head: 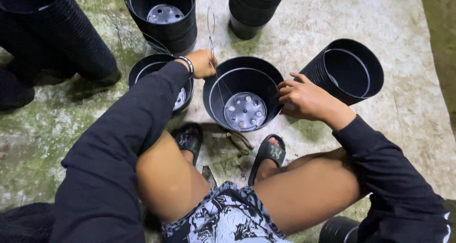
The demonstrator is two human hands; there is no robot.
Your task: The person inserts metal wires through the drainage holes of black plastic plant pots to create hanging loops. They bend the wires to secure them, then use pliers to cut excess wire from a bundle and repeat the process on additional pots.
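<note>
The black pot (pixel 243 92) is best steadied at its rim by the right hand (pixel 306 99) (fingers curled on it) while the thin wire hanger (pixel 211 31), pinched in the closed left hand (pixel 202 63), is seated

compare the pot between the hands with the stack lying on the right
The pot is single and stands upright between the feet, its holed grey base showing; the stack is many nested pots lying on its side. The right hand grips the pot's rim and the left hand holds a wire above it; the stack is untouched. Both are black plastic.
</note>
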